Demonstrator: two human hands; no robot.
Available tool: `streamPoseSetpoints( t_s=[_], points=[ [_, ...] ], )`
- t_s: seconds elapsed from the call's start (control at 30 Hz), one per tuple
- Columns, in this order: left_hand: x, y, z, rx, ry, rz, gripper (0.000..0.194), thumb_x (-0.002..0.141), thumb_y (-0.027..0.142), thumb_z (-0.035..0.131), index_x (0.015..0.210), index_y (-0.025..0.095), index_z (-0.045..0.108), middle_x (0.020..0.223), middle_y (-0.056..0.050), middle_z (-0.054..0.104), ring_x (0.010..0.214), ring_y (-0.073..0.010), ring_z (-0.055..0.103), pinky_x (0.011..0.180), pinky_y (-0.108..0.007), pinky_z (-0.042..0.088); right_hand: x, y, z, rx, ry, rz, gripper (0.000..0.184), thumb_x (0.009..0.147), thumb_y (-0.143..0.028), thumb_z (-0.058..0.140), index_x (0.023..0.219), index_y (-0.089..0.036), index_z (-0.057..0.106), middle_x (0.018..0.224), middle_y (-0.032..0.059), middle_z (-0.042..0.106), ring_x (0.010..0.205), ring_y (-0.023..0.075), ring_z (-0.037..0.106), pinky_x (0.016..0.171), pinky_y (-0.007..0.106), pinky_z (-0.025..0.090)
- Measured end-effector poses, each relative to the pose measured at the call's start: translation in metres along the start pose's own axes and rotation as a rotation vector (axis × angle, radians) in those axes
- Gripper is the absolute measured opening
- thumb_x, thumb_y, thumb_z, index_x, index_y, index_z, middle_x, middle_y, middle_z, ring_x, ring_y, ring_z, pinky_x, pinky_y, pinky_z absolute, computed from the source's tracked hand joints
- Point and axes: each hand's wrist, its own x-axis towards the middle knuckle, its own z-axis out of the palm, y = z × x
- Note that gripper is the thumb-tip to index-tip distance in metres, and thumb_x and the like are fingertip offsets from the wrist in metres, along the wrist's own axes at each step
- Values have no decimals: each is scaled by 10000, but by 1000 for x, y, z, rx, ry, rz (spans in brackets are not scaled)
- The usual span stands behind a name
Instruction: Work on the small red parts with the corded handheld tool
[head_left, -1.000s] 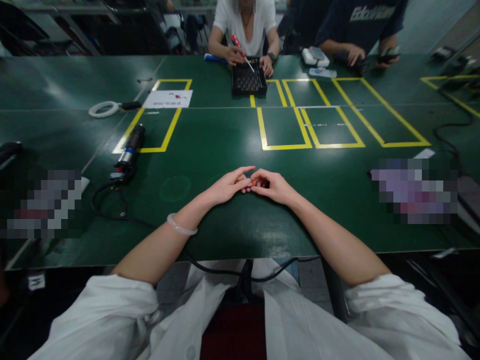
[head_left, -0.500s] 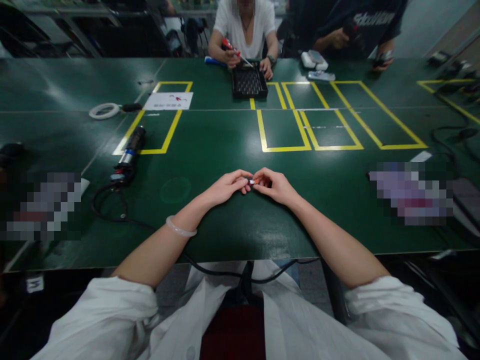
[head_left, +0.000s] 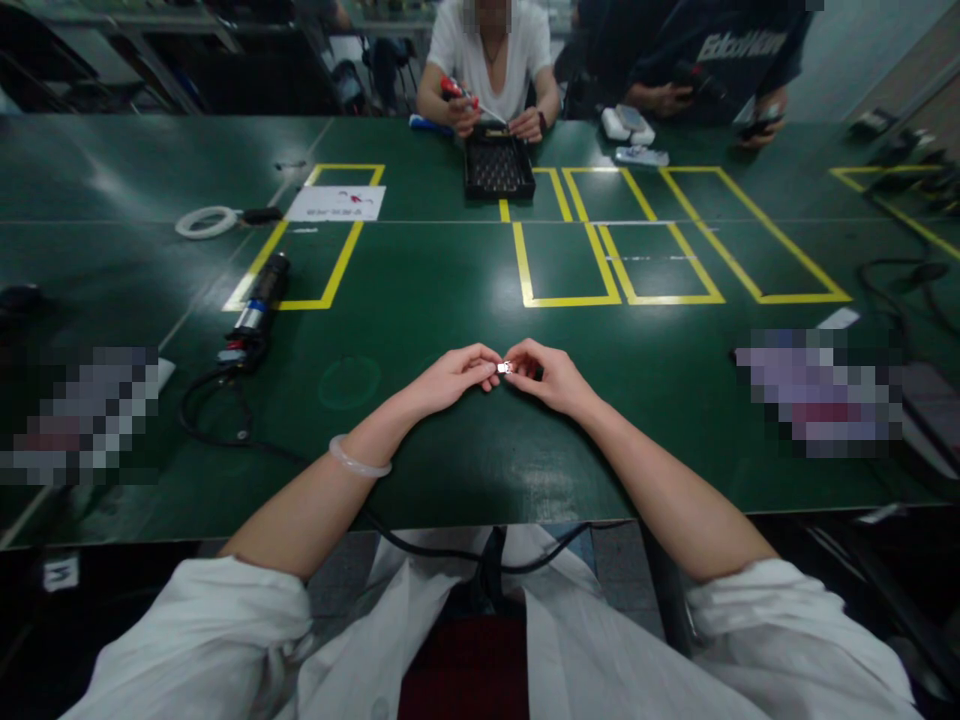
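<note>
Between my fingertips, just above the green table (head_left: pixel 450 460), is a small white and shiny piece (head_left: pixel 503 368), too small to name. My left hand (head_left: pixel 459 378) pinches it from the left, thumb against fingers. From the right, the thumb and forefinger of my right hand (head_left: pixel 546 374) close on its other side. Parts of the piece are hidden by the fingertips. A pale bracelet (head_left: pixel 358 460) circles my left wrist.
An electric screwdriver (head_left: pixel 259 310) with a black cable lies on the left. White paper (head_left: pixel 337 203) and a white coil (head_left: pixel 206 222) are beyond it. Across the table, a person holds a red-handled tool (head_left: pixel 459 92) over a black tray (head_left: pixel 500 187). Yellow tape outlines mark the table.
The small piece has turned slightly between my fingers and shows more white. Across the table, the person's hand has moved from the tray's side to the tool's tip.
</note>
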Motion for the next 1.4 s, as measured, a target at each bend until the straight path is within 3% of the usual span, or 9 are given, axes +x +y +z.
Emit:
streamPoseSetpoints(
  t_s=[0.8,1.13,1.23,1.4],
  points=[
    [-2,2,3,-53,9,-4,342,850,419,668,986,115,588,875,-51,653,770,-130,604,777,-287,470,0,3,4,22,-8,-4,180,858,-261,646,1021,-197,605,827,4,672,662,120,561,631,251,455],
    [-3,1,2,-69,3,1,337,843,406,670,995,124,566,866,-49,651,771,-130,607,764,-283,468,0,4,6,224,-18,103,341,859,-433,678,1088,-196,589,843,14,677,680,121,592,640,254,472],
    [-4,3,3,-65,1,-2,334,824,377,694,1000,125,563,859,-41,644,769,-126,600,741,-269,463,0,7,7,313,-23,145,325,893,-479,627,1029,-185,603,836,25,681,696,129,613,669,268,493],
    [-6,4,5,-53,12,-1,319,789,318,734,986,124,575,778,7,580,711,-97,547,680,-233,428,1,8,5,280,-40,142,271,874,-436,662,946,-177,631,795,9,653,666,122,589,643,261,466]
  ],
)
